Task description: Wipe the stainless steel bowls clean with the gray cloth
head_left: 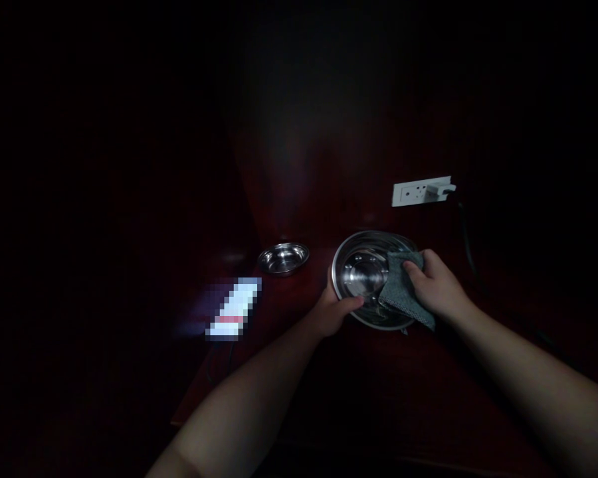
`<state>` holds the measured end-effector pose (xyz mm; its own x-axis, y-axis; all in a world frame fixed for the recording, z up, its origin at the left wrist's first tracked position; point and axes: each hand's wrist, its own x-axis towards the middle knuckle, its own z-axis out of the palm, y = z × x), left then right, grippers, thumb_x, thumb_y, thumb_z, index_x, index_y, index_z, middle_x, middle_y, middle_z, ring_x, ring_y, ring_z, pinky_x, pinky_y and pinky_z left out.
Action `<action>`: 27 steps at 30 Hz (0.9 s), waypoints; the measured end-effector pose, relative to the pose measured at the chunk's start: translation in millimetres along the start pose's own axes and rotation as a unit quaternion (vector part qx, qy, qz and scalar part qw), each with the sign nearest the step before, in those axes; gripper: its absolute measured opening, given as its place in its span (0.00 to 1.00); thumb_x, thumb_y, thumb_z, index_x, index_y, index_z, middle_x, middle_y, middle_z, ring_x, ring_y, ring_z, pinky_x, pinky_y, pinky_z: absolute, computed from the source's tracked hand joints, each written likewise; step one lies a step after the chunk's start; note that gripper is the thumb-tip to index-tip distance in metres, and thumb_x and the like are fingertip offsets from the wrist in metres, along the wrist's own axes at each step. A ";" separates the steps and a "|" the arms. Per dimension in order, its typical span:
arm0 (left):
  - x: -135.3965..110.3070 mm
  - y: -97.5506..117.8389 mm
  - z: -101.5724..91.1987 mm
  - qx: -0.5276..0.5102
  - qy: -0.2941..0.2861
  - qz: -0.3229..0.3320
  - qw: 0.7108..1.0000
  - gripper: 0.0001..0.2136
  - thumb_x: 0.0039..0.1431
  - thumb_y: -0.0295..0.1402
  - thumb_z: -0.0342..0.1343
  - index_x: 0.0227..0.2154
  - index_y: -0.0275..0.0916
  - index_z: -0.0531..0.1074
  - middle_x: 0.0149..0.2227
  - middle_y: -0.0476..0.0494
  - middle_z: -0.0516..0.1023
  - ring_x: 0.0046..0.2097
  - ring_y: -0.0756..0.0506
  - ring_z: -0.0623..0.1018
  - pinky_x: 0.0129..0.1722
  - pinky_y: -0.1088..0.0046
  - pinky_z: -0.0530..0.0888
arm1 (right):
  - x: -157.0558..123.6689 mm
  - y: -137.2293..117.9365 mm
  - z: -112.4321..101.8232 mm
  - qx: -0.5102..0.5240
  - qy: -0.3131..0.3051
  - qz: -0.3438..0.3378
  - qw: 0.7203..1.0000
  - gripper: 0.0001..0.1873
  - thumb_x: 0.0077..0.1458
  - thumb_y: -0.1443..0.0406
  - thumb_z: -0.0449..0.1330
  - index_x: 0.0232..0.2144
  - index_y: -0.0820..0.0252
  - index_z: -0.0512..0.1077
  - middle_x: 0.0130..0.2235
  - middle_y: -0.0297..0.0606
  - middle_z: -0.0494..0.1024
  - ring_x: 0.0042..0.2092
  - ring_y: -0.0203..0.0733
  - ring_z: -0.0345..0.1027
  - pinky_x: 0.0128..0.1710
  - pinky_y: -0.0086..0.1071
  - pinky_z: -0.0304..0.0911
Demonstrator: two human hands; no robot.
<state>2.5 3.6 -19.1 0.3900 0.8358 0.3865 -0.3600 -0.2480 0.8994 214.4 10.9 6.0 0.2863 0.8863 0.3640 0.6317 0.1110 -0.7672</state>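
Observation:
A shiny steel bowl (363, 275), deep and round, is tilted so that its inside faces me. My left hand (335, 307) grips its left rim, thumb over the edge and the other fingers mostly hidden behind the wall. In my right hand (436, 282) a grey-green cloth (403, 285) is pinched, thumb on top. The cloth lies over the bowl's right rim and hangs partly inside it. Whether the bowl's base rests on the table cannot be made out.
A small shallow steel dish (284, 259) stands on the dark red table (299, 292) to the left. Nearer lies a lit, blurred-out screen (234, 309) with a cable. On the back wall is a socket panel (411, 192) with a plug and a hanging cord (467, 239). The surroundings are very dark.

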 end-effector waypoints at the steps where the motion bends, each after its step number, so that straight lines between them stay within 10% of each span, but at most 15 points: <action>1: 0.5 -0.3 -0.5 -0.002 0.000 -0.003 1.000 0.41 0.42 0.32 0.64 0.60 0.41 0.51 0.56 0.36 0.67 0.56 0.35 0.67 0.54 0.54 0.62 | 0.1 0.4 -0.2 -0.002 -0.001 0.000 1.000 0.09 0.53 0.57 0.52 0.29 0.54 0.58 0.27 0.34 0.68 0.30 0.43 0.65 0.27 0.34 0.58; 27: 3.1 5.7 -5.9 0.022 -0.024 -0.005 0.999 0.41 0.39 0.31 0.63 0.59 0.42 0.54 0.57 0.38 0.66 0.58 0.33 0.65 0.55 0.53 0.62 | 0.6 1.1 -1.8 -0.019 0.007 -0.033 0.999 0.09 0.52 0.57 0.53 0.27 0.54 0.59 0.26 0.34 0.68 0.28 0.42 0.64 0.26 0.35 0.58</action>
<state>-3.4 7.6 -14.0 0.4338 0.8143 0.3857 -0.3192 -0.2615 0.9109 216.5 10.7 6.3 0.2534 0.8715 0.4198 0.6761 0.1508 -0.7212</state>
